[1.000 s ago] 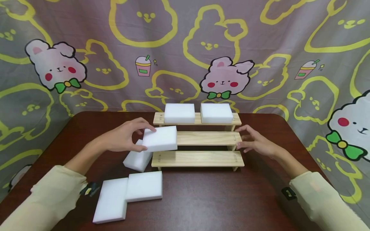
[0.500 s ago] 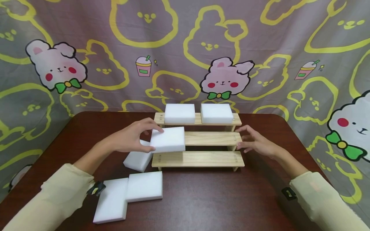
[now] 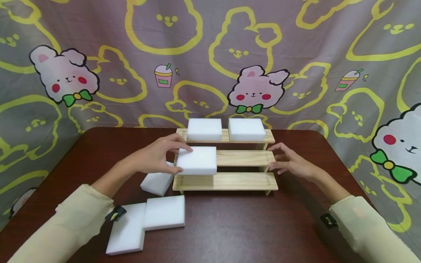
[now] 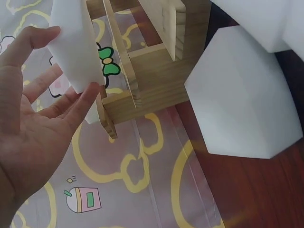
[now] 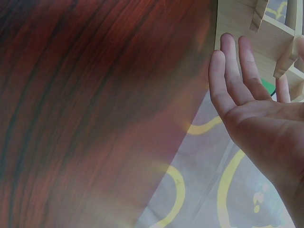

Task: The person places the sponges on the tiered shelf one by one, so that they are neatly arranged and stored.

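My left hand [image 3: 158,155] pinches a white foam block [image 3: 197,160] between thumb and fingers, at the left part of the middle tier of a three-tier wooden stand [image 3: 243,157]. In the left wrist view the same foam block [image 4: 76,45] is seen end-on; whether it touches the tier is unclear. At the stand's right end, my right hand [image 3: 292,162] holds the middle board, thumb at the front and a finger behind. The right wrist view shows the other fingers of that hand [image 5: 251,95] extended. Two foam blocks [image 3: 204,128] sit apart on the top tier.
One foam block [image 3: 158,183] lies on the dark red-brown table [image 3: 250,226] by the stand's left side. Two more, a flat foam block [image 3: 126,230] and its neighbour foam block [image 3: 165,212], lie touching nearer the front. A patterned curtain [image 3: 197,54] hangs behind.
My left hand has carried the foam block to the right and slightly down, from beside the stand's left end to over the middle tier. My right hand has stayed put.
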Demonstrator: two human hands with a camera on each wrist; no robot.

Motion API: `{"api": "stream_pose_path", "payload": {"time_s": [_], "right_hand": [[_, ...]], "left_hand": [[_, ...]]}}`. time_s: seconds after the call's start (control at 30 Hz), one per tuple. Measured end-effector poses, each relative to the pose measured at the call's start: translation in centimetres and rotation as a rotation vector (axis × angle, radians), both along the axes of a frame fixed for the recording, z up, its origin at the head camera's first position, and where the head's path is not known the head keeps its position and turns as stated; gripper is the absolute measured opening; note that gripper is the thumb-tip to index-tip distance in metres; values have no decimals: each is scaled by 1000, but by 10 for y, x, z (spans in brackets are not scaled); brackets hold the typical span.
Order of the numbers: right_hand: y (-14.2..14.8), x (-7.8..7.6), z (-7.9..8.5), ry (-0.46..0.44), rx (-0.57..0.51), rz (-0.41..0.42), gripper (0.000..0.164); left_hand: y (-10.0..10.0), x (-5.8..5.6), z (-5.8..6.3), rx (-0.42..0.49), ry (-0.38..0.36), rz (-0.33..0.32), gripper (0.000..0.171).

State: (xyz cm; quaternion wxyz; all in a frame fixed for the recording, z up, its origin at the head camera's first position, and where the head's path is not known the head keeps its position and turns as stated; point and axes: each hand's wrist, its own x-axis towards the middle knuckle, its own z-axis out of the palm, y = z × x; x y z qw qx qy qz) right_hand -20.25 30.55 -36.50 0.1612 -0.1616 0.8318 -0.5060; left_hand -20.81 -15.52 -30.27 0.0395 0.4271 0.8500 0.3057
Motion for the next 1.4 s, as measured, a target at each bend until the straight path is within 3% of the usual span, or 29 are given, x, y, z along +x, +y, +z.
{"api": "stream_pose_path", "payload": {"time_s": [0.57,1.4], "right_hand": [[0,0,0,-6,3,8,55],[1,-2,-3,-5,-1,-2,56]], "left_hand": [[7,-1,-2,-11,58,-39,51],[27,-2,-5,57,-24,-40,54]]}}
